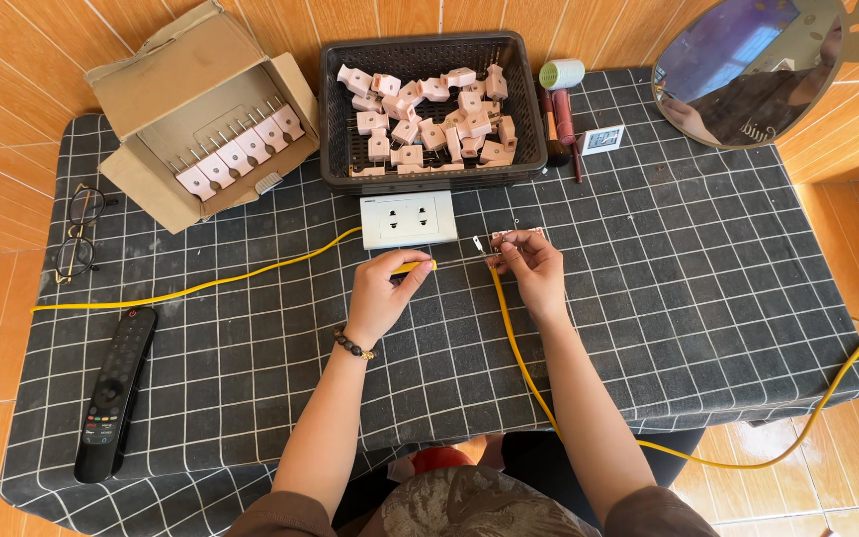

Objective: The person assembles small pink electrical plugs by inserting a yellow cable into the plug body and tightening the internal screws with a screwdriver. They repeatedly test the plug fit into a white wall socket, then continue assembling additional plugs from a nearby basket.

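My left hand (383,291) pinches the end of a yellow cable (416,267) just below a white double wall socket (408,219). My right hand (529,267) holds a small pink plug piece (509,239) with a metal prong sticking out to the left, close to the cable end. A second yellow cable (519,348) runs from under my right hand down along my forearm and off the table's front edge.
A black basket (334,99) holds several pink plugs. An open cardboard box (151,109) at far left has several plugs in a row. Glasses (77,234) and a black remote (113,393) lie left. Brushes (559,109), a small card and a round mirror (748,70) sit at back right.
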